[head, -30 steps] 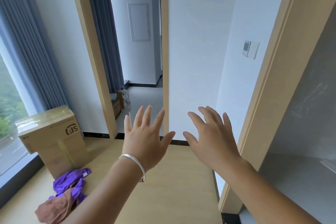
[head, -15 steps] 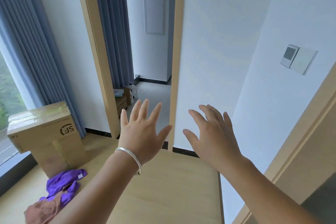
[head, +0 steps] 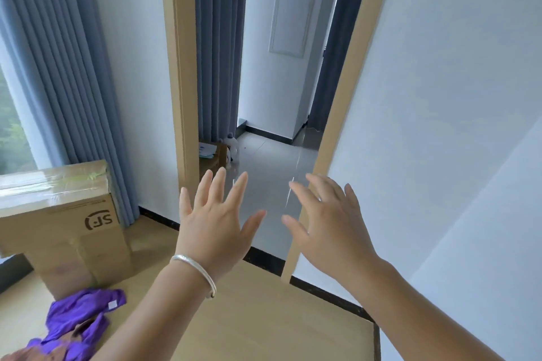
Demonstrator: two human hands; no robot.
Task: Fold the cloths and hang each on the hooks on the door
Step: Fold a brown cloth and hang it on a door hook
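Two bare hands are raised side by side, backs to the camera, in front of an open doorway: the left hand (head: 215, 227), with a silver bangle (head: 197, 272) at the wrist, has its fingers spread wide and holds nothing, while the right hand (head: 331, 224), slightly blurred, has its fingers straight and fanned and is likewise empty. Neither hand touches anything. The cloths lie well apart from both hands, down at the lower left on the wooden floor (head: 249, 319): a crumpled purple cloth (head: 79, 313) with a small white tag, and a brownish-pink cloth (head: 17, 356) touching it at the frame's bottom edge, only partly in view. Both cloths are unfolded and sit below and to the left of the left forearm, just in front of a taped cardboard box (head: 55, 223) printed with a logo. Behind the box hang grey-blue curtains (head: 67, 67) beside a window. A wood-trimmed door frame (head: 179, 67) stands beyond the left hand, and a wood-edged white door (head: 440, 97) rises to the right of the right hand; no hooks can be made out on it from this angle. Through the opening lies a tiled corridor (head: 272, 173).
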